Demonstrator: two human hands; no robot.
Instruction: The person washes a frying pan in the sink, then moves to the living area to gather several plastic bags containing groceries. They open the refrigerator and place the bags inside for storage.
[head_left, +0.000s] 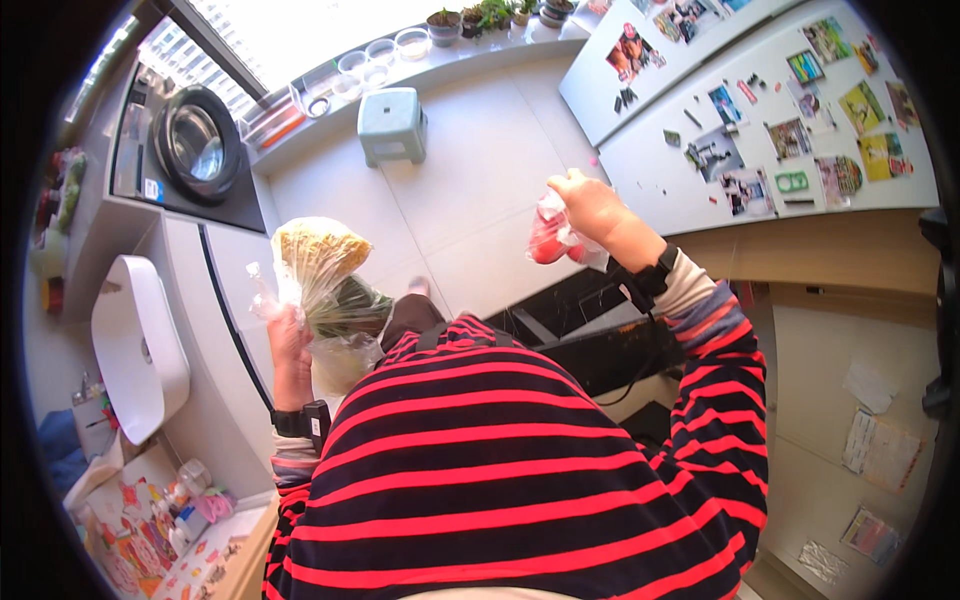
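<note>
My left hand is closed on the gathered necks of several clear plastic bags. One bag of yellowish food, perhaps noodles, bulges above the hand. Beside it hangs a bag of green leafy vegetables, and lower down a bag with something pale. My right hand grips a clear plastic bag of red, round produce, perhaps tomatoes, hanging to the left of the fingers. Both hands are held apart, in front of the striped shirt.
A refrigerator covered with pictures and magnets stands at right. A plastic stool is on the floor ahead, below a window ledge with plants. At left are a washing machine and a white sink. A black frame stands near my right side.
</note>
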